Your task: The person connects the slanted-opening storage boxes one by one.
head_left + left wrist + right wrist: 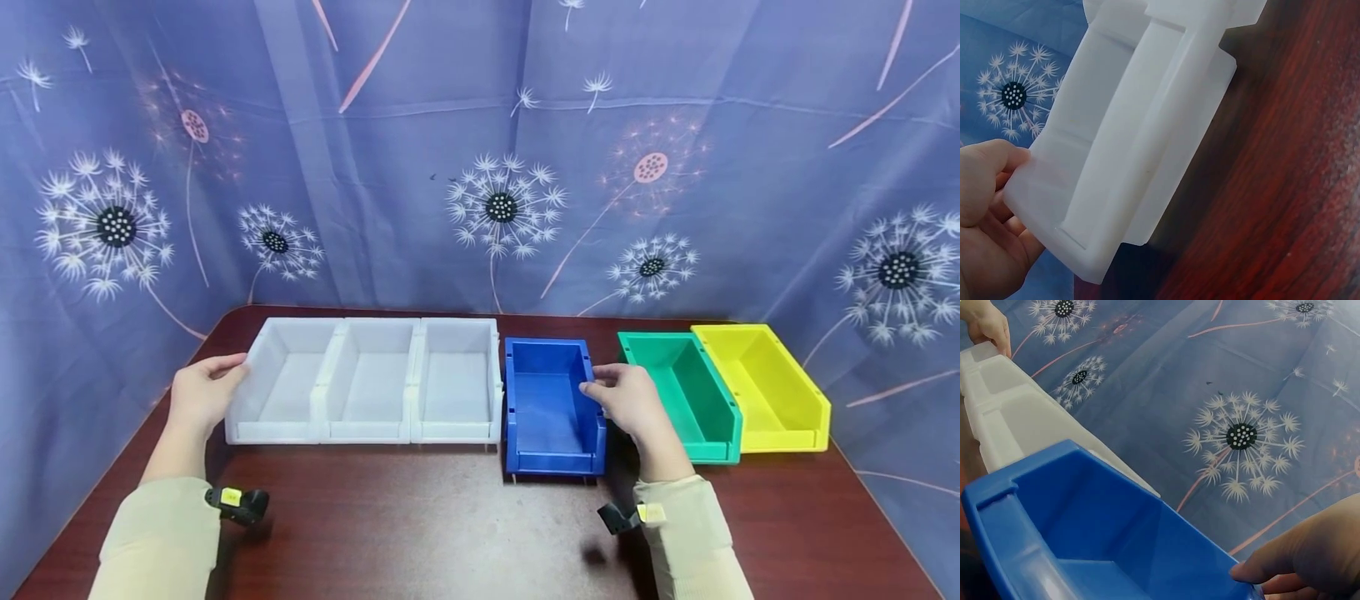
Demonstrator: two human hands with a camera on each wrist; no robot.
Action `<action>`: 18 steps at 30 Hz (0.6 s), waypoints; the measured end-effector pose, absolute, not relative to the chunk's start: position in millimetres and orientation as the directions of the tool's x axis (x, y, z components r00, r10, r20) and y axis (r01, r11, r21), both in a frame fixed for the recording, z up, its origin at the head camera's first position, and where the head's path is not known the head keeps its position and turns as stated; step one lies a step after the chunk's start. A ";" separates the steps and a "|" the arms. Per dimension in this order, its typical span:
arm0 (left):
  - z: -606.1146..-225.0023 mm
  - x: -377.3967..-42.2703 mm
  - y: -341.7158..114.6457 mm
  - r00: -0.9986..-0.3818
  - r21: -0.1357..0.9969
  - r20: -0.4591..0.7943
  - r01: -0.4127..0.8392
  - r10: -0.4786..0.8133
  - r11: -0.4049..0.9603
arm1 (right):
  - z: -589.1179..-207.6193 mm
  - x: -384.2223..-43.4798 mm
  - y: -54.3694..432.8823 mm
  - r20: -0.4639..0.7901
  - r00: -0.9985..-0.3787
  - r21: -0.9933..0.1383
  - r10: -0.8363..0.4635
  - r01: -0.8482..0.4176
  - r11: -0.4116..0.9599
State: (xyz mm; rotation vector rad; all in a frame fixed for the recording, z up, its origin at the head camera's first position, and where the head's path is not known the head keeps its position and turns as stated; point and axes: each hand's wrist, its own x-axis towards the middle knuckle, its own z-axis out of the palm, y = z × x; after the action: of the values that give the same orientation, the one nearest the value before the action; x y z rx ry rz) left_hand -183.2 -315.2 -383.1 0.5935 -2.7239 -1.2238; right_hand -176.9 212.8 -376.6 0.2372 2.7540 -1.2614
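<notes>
My left hand point(202, 392) pinches the left wall of the leftmost of three white bins point(292, 387), which stand joined side by side in a row. In the left wrist view its thumb and fingers sit on either side of that white wall. My right hand point(626, 400) grips the right wall of a blue bin point(551, 462), thumb over the rim on the inside and fingers outside. The blue bin is close beside the right end of the white row and sits a little nearer to me. Nothing lies inside these bins.
Right of the blue bin stand a green bin point(678, 392) and a yellow bin point(761, 387), side by side. All are on a dark red-brown table point(420, 525). A blue curtain point(390, 183) with dandelion prints hangs behind and at both sides.
</notes>
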 end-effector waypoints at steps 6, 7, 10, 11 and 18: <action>-380.8 -181.8 -319.9 -0.920 0.734 -0.069 -0.309 -0.386 0.605 | -377.6 -178.1 211.2 -0.199 -0.974 -0.775 0.113 0.226 0.589; -380.5 -181.4 -320.7 -0.919 0.733 -0.069 -0.311 -0.389 0.605 | -378.2 -178.6 211.2 -0.200 -0.973 -0.783 0.115 0.229 0.579; -380.7 -181.1 -322.3 -0.914 0.731 -0.074 -0.322 -0.399 0.601 | -379.3 -179.6 211.7 -0.191 -0.974 -0.803 0.119 0.225 0.552; -381.1 -181.2 -322.2 -0.913 0.731 -0.076 -0.325 -0.402 0.599 | -379.2 -179.5 212.2 -0.186 -0.975 -0.808 0.120 0.221 0.546; -383.1 -183.0 -318.5 -0.909 0.743 -0.083 -0.330 -0.408 0.583 | -375.3 -176.6 217.4 -0.180 -0.972 -0.829 0.150 0.232 0.508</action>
State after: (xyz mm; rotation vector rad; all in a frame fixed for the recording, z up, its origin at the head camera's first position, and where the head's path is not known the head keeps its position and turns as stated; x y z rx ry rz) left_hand -183.0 -318.5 -383.1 0.6330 -2.7077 -1.2401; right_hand -176.6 217.4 -375.3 0.3377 2.6537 -1.4791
